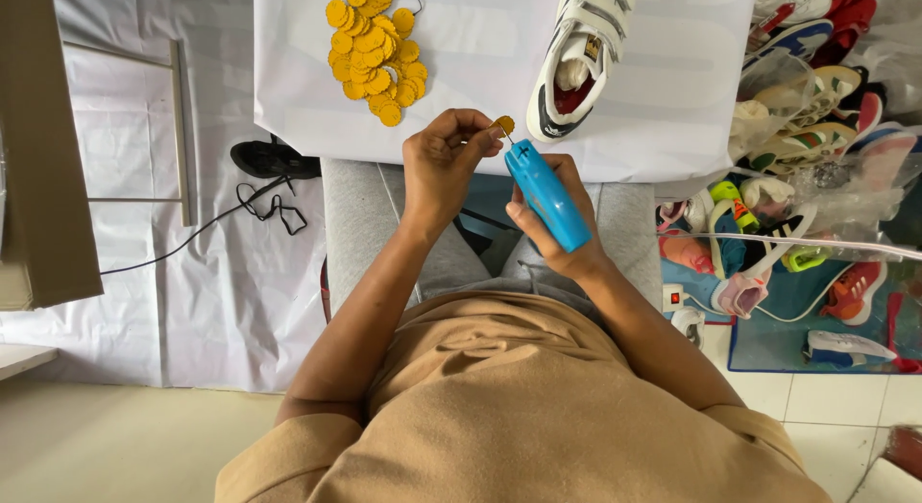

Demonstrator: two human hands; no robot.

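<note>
**Yellow disc meets blue rotary tool above the lap**

Head view: The left hand (pixel 444 162) is raised just in front of the near edge of a white work surface (pixel 480 52), its fingertips pinched together on a small yellow disc (pixel 503 126). The disc sits right at the thin metal tip of a blue handheld tool (pixel 545 196), touching it or very nearly so; which of the two cannot be told at this size. The right hand (pixel 562 236) is wrapped around the blue tool's body, fingers closed on it, with the tool tilted so that its tip points up and to the left toward the disc. Both hands hover over the person's lap, where grey trousers (pixel 351 215) show beneath a tan shirt (pixel 499 407).

On the white work surface, well apart from the hands, lies a loose heap of yellow discs (pixel 373 50) of the same kind. To the right of the heap, a white sneaker (pixel 579 61) with strap closures rests on the surface, its heel end near the surface's front edge and just beside the pinched disc.

On the floor to the right is a jumble of many-coloured shoes (pixel 816 119), some in clear plastic bags. To the left, a black cable (pixel 259 205) trails over white sheeting (pixel 144 273) that covers the floor, and a brown cardboard panel (pixel 38 148) stands at the left edge.
</note>
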